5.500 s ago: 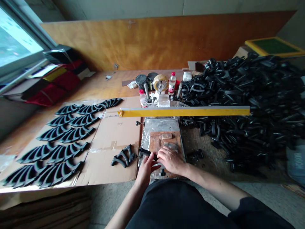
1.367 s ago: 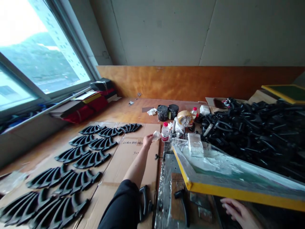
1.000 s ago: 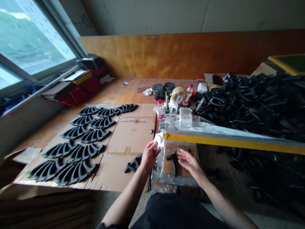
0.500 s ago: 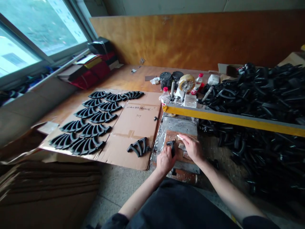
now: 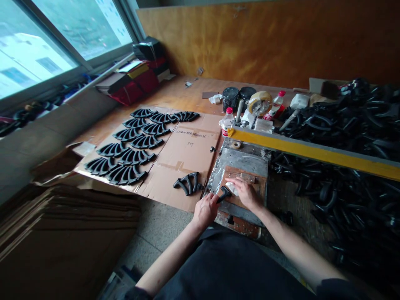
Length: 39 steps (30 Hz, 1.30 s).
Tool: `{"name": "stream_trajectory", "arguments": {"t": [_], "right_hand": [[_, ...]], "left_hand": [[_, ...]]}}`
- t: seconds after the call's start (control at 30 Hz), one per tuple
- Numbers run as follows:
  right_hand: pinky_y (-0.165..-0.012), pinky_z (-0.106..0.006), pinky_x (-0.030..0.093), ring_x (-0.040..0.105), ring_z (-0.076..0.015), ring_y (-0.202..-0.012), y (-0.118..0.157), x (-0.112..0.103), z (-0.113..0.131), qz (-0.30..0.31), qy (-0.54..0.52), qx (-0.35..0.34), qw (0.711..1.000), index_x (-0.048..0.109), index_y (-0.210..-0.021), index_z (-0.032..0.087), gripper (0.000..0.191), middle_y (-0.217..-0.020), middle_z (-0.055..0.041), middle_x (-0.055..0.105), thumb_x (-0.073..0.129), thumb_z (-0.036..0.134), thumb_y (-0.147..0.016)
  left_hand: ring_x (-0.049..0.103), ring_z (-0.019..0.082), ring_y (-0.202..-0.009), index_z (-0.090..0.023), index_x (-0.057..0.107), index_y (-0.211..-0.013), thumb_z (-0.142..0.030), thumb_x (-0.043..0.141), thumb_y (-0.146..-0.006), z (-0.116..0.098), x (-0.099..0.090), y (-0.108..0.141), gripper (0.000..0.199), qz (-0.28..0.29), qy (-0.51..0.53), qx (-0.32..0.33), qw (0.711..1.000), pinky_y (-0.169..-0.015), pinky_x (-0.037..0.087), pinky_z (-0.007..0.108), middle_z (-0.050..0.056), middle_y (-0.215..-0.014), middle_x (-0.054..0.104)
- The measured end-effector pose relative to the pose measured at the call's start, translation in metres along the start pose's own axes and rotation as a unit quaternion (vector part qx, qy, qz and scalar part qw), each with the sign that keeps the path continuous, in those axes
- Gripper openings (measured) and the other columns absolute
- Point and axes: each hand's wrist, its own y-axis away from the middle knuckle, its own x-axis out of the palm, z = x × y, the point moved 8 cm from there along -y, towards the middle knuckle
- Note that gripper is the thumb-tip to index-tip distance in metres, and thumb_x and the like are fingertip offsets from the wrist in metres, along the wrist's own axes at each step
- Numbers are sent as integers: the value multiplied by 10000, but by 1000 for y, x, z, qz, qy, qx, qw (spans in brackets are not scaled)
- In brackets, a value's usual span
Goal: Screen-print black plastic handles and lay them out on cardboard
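Observation:
My left hand [image 5: 206,209] is closed around one end of a black curved part [image 5: 224,193], whose wider end points up and right. My right hand [image 5: 245,192] holds a white cloth or paper [image 5: 232,188] under its fingers, close beside the black part. Both hands are over a brown board [image 5: 260,183] on a grey metal plate [image 5: 246,161]. On the cardboard [image 5: 190,152] to the left, a small group of black curved parts [image 5: 188,183] lies near the front edge.
Fanned rows of black parts [image 5: 136,157] cover the cardboard's left side. A yellow-edged bar [image 5: 312,153] crosses above the plate. Behind it are bottles [image 5: 227,121], black jars [image 5: 230,99] and a tape roll [image 5: 260,103]. Black parts [image 5: 331,125] are heaped at right.
My left hand has moved left with the black part, which is now tilted. My right hand has turned flatter, with the white material lower under its fingers. The view has shifted.

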Motion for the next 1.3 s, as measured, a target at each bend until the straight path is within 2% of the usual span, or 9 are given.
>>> {"name": "stream_trajectory", "arguments": {"t": [0.1, 0.17, 0.23, 0.3, 0.4, 0.7, 0.93, 1.1, 1.3], "right_hand": [[-745, -295, 493, 631, -185, -863, -9, 10, -22, 49, -67, 85, 993, 671, -1095, 190, 297, -970, -51, 693, 506, 269, -862], [-572, -243, 432, 588, -152, -672, -16, 21, -41, 70, -55, 155, 984, 639, -1010, 167, 248, -797, -21, 665, 573, 320, -826], [-497, -218, 344, 523, -129, -580, -25, 30, -53, 69, -13, 187, 980, 602, -865, 164, 200, -670, 12, 602, 644, 337, -774], [-491, -215, 296, 496, -115, -568, -34, 38, -57, 81, 46, 193, 977, 565, -752, 166, 211, -628, 24, 569, 696, 330, -733], [-502, -219, 271, 473, -101, -566, -43, 44, -58, 113, 126, 204, 964, 551, -702, 167, 245, -617, 31, 562, 717, 346, -725], [-486, -233, 209, 414, -87, -511, -34, 36, -51, 190, 168, 181, 950, 553, -593, 175, 246, -516, 64, 492, 771, 279, -641], [-492, -225, 239, 434, -89, -540, -45, 38, -52, 162, 157, 184, 957, 590, -629, 158, 283, -555, 48, 527, 741, 388, -696], [-467, -228, 199, 387, -77, -481, -42, 38, -53, 213, 158, 178, 948, 552, -552, 166, 276, -475, 69, 462, 778, 306, -628], [-497, -228, 232, 431, -88, -537, -51, 36, -45, 188, 160, 166, 955, 562, -581, 164, 270, -540, 53, 519, 751, 329, -682]], "left_hand": [[609, 186, -937, -220, 594, -951, -258, 521, -906, 0, 0, 0, 94, 4, -2, 2, 1000, -756, 431, 251, 56, -975, 638], [611, 188, -924, -219, 592, -946, -257, 527, -900, 1, 1, 0, 88, 1, -6, 9, 1000, -739, 431, 253, 51, -968, 637], [613, 191, -912, -217, 591, -942, -258, 537, -893, 2, 2, -1, 84, -6, -9, 17, 1000, -729, 432, 257, 47, -960, 635], [612, 193, -909, -213, 590, -940, -253, 536, -893, 3, 4, -2, 83, -8, -11, 22, 1000, -735, 434, 260, 47, -953, 633], [610, 191, -906, -206, 590, -932, -242, 530, -894, 4, 5, -3, 80, -3, -11, 21, 1000, -757, 434, 262, 51, -944, 633], [610, 205, -913, -196, 601, -934, -242, 527, -895, 3, 6, -6, 95, 16, 4, 20, 1000, -764, 434, 270, 68, -943, 630], [606, 202, -934, -202, 607, -955, -223, 535, -885, 4, 6, -7, 103, 23, 2, 21, 1000, -783, 436, 266, 67, -964, 634], [607, 199, -919, -200, 598, -919, -232, 527, -891, 3, 4, -7, 83, 22, 2, 23, 999, -765, 431, 266, 61, -936, 633], [606, 200, -928, -198, 604, -913, -236, 529, -892, 3, 4, -8, 86, 24, 6, 22, 999, -776, 432, 267, 66, -939, 634]]}}
